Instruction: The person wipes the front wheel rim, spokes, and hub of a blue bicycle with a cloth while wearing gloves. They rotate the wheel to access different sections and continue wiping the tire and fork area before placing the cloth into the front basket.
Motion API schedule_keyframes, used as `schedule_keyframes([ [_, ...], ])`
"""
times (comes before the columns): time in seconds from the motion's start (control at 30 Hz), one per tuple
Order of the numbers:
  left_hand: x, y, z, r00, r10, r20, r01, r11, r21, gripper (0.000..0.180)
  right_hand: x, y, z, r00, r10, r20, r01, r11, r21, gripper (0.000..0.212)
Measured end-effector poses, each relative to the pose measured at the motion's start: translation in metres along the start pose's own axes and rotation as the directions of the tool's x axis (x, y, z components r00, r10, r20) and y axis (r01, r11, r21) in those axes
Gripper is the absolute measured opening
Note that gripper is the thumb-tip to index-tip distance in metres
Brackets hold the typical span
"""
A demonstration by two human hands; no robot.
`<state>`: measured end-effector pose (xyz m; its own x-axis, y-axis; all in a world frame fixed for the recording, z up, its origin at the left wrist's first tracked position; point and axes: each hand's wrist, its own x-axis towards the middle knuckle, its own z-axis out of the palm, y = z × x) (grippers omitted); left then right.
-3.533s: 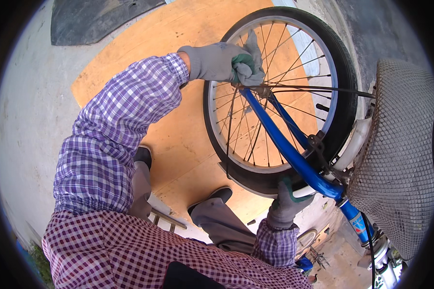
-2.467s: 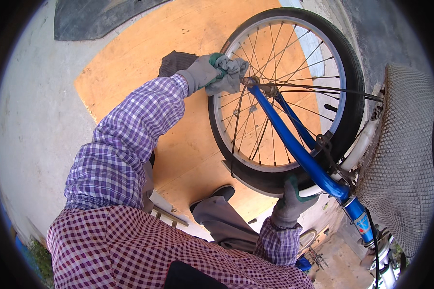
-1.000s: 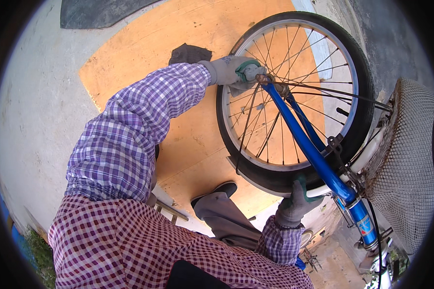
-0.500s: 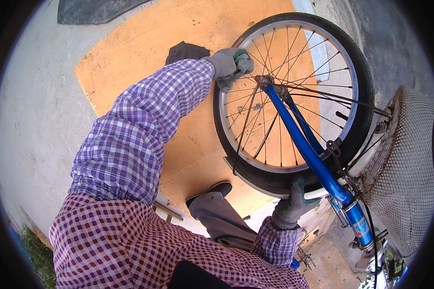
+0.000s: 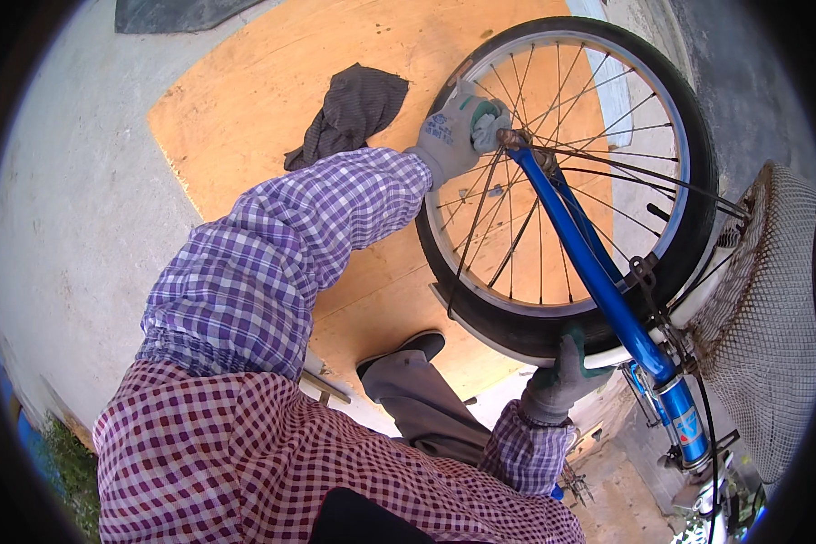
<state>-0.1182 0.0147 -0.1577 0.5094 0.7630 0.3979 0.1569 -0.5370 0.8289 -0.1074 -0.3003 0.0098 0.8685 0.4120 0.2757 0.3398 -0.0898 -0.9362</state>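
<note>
My left hand (image 5: 453, 136), in a grey glove, is closed around a crumpled grey cloth (image 5: 490, 125). It presses the cloth among the spokes, beside the axle end (image 5: 514, 140) of a bicycle wheel (image 5: 695, 163). A blue fork (image 5: 576, 267) runs from that axle toward the lower right. Below the wheel, my gloved right hand (image 5: 558, 385) grips the black tyre (image 5: 517, 337) near a white mudguard (image 5: 482, 337); its thumb lies against the tyre, and some fingers are hidden underneath.
A dark cloth (image 5: 358, 109) lies on the wooden board (image 5: 236, 109) left of the wheel. At the right, a wire mesh basket (image 5: 771, 335) sits beside the blue head tube (image 5: 682, 422) and cables. My shoe (image 5: 417, 347) rests on the board's near part.
My left hand has moved with the grey cloth from near the rim inward to the axle end. More of the dark cloth shows. My right hand stays at the tyre.
</note>
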Motion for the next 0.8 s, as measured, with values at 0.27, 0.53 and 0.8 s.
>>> schedule_keyframes([
  [0.27,-0.002,-0.022,-0.003,0.891,-0.379,0.250,0.379,0.924,0.053,0.035,0.019,-0.007,-0.001,0.991,-0.130,0.046,0.135,0.979,-0.151,0.035],
  [0.53,-0.070,0.001,-0.053,0.949,-0.220,0.224,0.296,0.865,-0.404,0.039,-0.047,0.025,-0.013,0.998,-0.054,0.040,0.058,0.994,-0.097,0.038],
  [0.8,-0.122,-0.060,-0.077,0.684,0.001,0.729,0.250,0.939,-0.237,0.048,-0.185,0.099,-0.014,0.982,-0.173,0.074,0.183,0.970,-0.159,0.041],
])
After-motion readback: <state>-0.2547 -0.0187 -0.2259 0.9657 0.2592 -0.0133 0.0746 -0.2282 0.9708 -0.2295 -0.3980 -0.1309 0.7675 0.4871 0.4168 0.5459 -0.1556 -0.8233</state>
